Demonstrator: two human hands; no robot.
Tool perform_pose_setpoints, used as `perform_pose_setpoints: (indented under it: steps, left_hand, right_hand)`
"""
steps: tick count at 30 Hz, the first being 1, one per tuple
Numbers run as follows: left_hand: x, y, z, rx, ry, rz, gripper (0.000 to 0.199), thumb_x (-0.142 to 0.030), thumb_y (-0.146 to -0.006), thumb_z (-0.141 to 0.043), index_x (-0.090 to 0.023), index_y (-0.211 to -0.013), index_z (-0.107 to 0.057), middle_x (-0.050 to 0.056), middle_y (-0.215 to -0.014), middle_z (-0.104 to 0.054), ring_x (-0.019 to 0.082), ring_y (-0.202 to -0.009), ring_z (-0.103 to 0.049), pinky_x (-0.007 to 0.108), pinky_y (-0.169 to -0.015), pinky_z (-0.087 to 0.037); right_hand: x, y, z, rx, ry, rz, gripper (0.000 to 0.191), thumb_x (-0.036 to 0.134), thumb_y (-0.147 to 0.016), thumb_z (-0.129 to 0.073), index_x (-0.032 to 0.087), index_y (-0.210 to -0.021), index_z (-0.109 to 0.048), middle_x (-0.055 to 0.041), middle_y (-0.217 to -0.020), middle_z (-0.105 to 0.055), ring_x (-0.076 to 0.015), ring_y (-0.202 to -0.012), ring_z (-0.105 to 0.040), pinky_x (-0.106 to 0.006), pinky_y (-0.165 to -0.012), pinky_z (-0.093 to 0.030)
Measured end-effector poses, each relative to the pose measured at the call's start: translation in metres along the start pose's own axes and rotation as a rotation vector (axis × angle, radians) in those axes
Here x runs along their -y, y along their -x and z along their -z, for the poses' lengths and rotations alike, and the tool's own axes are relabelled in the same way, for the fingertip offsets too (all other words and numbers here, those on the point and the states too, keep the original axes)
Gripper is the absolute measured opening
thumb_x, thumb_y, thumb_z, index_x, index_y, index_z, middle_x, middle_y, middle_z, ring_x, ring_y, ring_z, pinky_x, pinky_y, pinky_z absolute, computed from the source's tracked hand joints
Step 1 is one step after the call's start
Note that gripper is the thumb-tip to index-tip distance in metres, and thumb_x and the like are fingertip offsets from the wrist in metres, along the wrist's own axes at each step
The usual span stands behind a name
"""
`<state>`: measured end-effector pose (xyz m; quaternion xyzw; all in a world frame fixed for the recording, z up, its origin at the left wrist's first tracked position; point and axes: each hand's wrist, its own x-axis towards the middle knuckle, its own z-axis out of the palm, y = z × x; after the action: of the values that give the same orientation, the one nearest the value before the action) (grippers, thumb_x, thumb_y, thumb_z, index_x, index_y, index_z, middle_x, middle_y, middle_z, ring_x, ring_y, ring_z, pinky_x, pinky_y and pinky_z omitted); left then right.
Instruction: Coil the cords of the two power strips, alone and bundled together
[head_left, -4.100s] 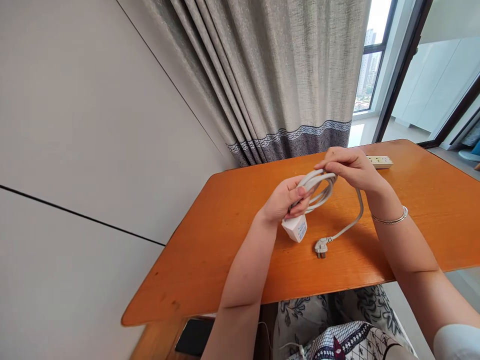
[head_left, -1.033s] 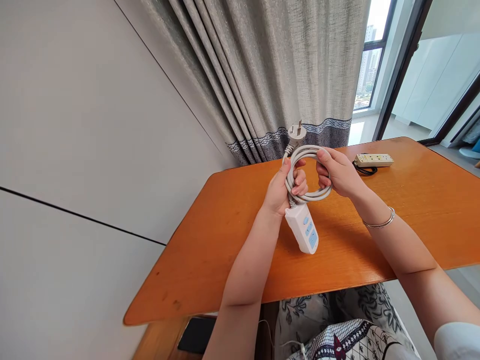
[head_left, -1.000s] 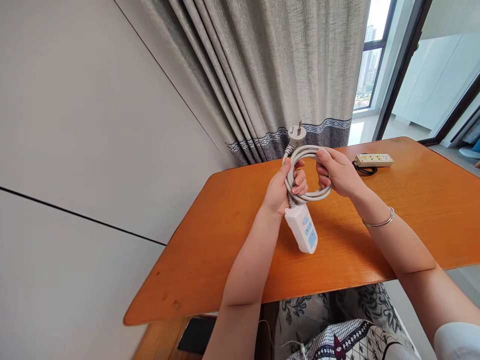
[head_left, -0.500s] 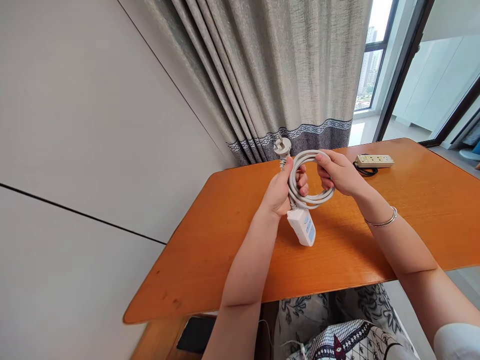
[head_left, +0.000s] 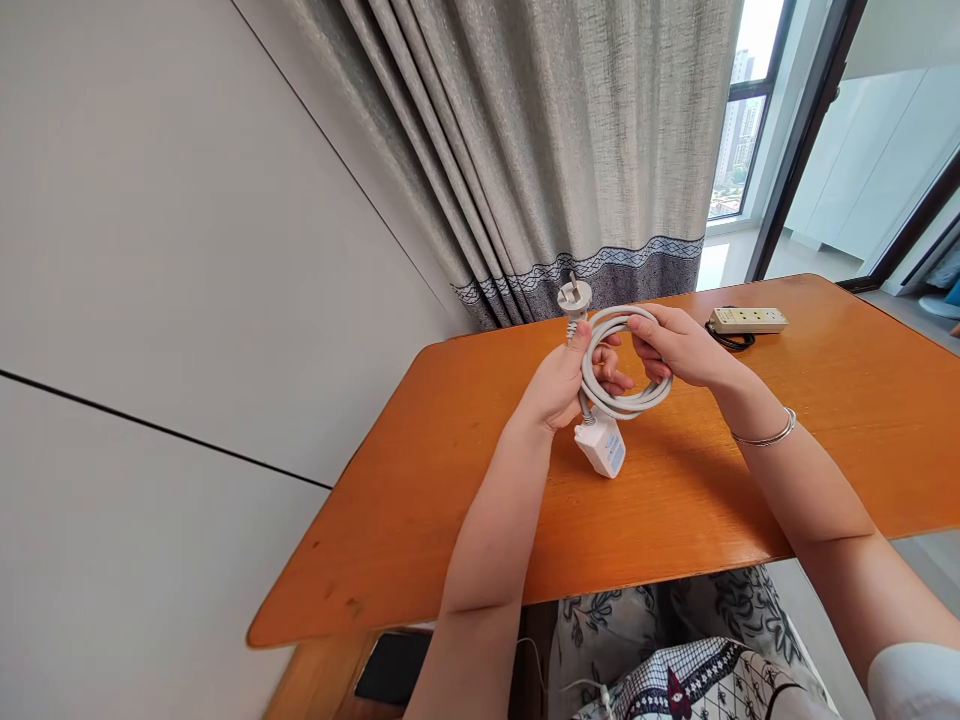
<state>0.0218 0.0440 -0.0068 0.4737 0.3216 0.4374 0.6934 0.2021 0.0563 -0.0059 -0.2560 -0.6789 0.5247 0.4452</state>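
Observation:
A coiled white cable (head_left: 626,408) is held up over the wooden table, between my two hands. My left hand (head_left: 561,385) grips the left side of the coil, its thumb on the cable and its other fingers showing through the loop. The white plug (head_left: 574,300) points up just above that thumb. Below the same hand hangs a white power strip (head_left: 602,445) with a light blue face. On the right side of the coil, my right hand (head_left: 671,348) pinches the loops between thumb and fingers.
The orange-brown table (head_left: 435,480) stretches out in front of me. A second, cream power strip (head_left: 748,320) with a black cord lies at its back right. Behind hangs a grey curtain (head_left: 600,130). A dark flat object (head_left: 401,668) is below the table's front edge.
The plug has shifted slightly right and down. The hanging power strip has turned, so less of its blue face shows. My left fingers have loosened and reach further into the loop.

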Motion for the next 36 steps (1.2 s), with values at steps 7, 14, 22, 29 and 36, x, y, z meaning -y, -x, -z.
perform_pose_setpoints:
  steps: [7, 14, 22, 29, 36]
  left_hand:
    - [-0.002, 0.001, 0.004, -0.025, -0.011, 0.025, 0.049, -0.062, -0.095, -0.057, -0.013, -0.093, -0.063, 0.000, -0.067, -0.063, 0.018, -0.068, -0.076, 0.031, -0.074, -0.064]
    - [-0.004, 0.001, 0.004, -0.024, -0.051, 0.036, 0.055, -0.066, -0.094, -0.052, -0.012, -0.091, -0.064, 0.001, -0.068, -0.064, 0.014, -0.054, -0.069, 0.027, -0.062, -0.061]
    - [-0.009, 0.004, 0.000, 0.039, -0.040, -0.019, 0.043, -0.050, -0.102, -0.050, -0.013, -0.084, -0.063, -0.007, -0.051, -0.048, 0.005, -0.032, -0.038, 0.023, -0.049, -0.051]
    - [-0.013, 0.004, -0.003, 0.051, 0.032, 0.027, 0.049, -0.037, -0.109, -0.029, -0.013, -0.084, -0.064, -0.007, -0.048, -0.043, 0.005, -0.031, -0.034, 0.021, -0.047, -0.048]
    - [-0.013, 0.006, -0.003, 0.072, 0.053, 0.039, 0.053, -0.049, -0.107, -0.029, -0.014, -0.088, -0.064, -0.006, -0.049, -0.045, 0.006, -0.032, -0.034, 0.022, -0.048, -0.049]
  right_hand:
    - [-0.003, -0.001, 0.001, 0.025, -0.010, 0.037, 0.037, 0.054, -0.097, -0.061, 0.018, -0.089, -0.055, 0.0127, -0.056, -0.032, -0.0027, -0.038, -0.030, -0.017, -0.036, -0.036]
    - [-0.002, 0.000, 0.001, 0.047, 0.025, 0.046, 0.035, 0.051, -0.099, -0.059, 0.018, -0.086, -0.054, 0.0122, -0.055, -0.031, -0.0032, -0.039, -0.032, -0.017, -0.037, -0.038]
    - [-0.005, 0.000, 0.001, 0.018, -0.035, 0.057, 0.035, 0.044, -0.100, -0.059, 0.016, -0.121, -0.059, 0.0127, -0.057, -0.033, -0.0041, -0.040, -0.031, -0.016, -0.036, -0.033]
    - [-0.009, 0.000, -0.002, -0.032, -0.095, 0.099, 0.063, 0.049, -0.098, -0.062, 0.020, -0.151, -0.045, 0.0125, -0.058, -0.032, -0.0053, -0.042, -0.030, -0.017, -0.036, -0.030]
    - [-0.009, -0.001, -0.004, -0.033, -0.136, 0.108, 0.048, 0.051, -0.094, -0.066, 0.019, -0.130, -0.061, 0.0116, -0.059, -0.027, -0.0052, -0.045, -0.023, -0.016, -0.035, -0.027]
